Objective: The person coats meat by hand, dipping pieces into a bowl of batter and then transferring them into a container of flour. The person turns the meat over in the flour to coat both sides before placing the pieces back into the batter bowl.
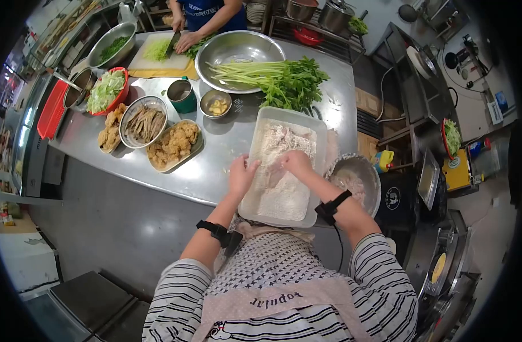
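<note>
A clear rectangular tub [316,122] full of white flour stands on the steel table in front of me. My left hand [241,174] rests at the tub's left rim, fingers curled and dusted with flour. My right hand [297,162] is inside the tub, pressed down into the flour on a pale piece of food that is mostly buried. Just right of the tub sits a metal bowl [357,169] with pale raw pieces in it. Whether either hand grips anything is hidden by the flour.
Left of the tub lie a tray of breaded pieces [174,145], a bowl of strips [143,122], a red colander of cabbage [107,90], a green cup [181,95]. A big steel bowl [238,48] holds celery stalks. Across the table another person's hands [184,40] chop greens on a board.
</note>
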Action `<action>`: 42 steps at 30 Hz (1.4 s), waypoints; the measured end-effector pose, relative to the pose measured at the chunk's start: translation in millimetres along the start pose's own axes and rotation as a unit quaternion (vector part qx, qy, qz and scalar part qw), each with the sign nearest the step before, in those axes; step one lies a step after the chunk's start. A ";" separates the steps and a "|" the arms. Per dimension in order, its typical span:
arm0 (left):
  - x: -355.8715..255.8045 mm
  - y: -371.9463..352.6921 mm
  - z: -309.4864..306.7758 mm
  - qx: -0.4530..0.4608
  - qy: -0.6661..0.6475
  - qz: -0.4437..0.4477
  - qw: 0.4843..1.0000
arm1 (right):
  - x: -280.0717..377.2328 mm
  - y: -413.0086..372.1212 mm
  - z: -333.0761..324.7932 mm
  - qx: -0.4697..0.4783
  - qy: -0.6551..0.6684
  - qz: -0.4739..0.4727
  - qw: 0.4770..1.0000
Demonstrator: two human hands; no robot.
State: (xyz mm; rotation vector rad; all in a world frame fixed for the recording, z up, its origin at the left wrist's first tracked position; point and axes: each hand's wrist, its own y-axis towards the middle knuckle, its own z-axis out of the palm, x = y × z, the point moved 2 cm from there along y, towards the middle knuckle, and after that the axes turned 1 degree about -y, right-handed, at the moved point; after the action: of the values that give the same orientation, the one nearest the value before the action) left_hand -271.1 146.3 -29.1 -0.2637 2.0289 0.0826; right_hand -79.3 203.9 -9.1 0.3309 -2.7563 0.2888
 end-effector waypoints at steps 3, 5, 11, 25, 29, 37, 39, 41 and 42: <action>0.2 0.4 0.1 0.011 -0.018 -0.018 1.000 | 13.5 -15.4 -49.9 0.035 0.124 -0.031 0.991; 4.4 1.6 1.9 0.004 -0.018 -0.011 1.000 | 27.5 -35.5 -70.7 0.033 0.051 -0.077 0.995; -2.7 1.4 0.5 0.011 -0.037 -0.026 0.999 | -2.9 -90.6 22.9 0.069 -0.063 -0.238 0.967; 5.6 1.7 1.9 0.022 -0.026 -0.007 0.999 | -64.6 7.5 -105.3 0.000 0.308 0.016 0.951; -3.9 0.4 0.3 0.043 -0.035 -0.024 0.998 | -135.2 -41.2 -131.1 -0.097 0.358 0.085 0.925; -15.3 -1.3 -2.5 0.071 -0.030 -0.056 0.995 | -149.6 -160.0 -23.1 0.071 -0.073 -0.023 0.995; -14.5 -1.2 -2.0 0.077 -0.037 -0.060 0.995 | -170.1 -155.6 -2.8 -0.045 -0.073 0.047 0.995; -14.3 -1.3 -2.5 0.074 -0.022 -0.048 0.996 | -212.5 -145.4 10.1 -0.027 0.125 0.111 0.986; -15.1 -1.6 -2.5 0.075 -0.021 -0.047 0.996 | -218.8 -141.4 5.7 -0.007 0.316 0.168 0.934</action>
State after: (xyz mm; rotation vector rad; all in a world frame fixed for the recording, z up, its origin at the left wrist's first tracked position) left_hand -266.4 146.6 -14.5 -0.2588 1.9668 -0.1222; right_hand 155.6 109.8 -71.5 -0.2158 -2.1549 0.3808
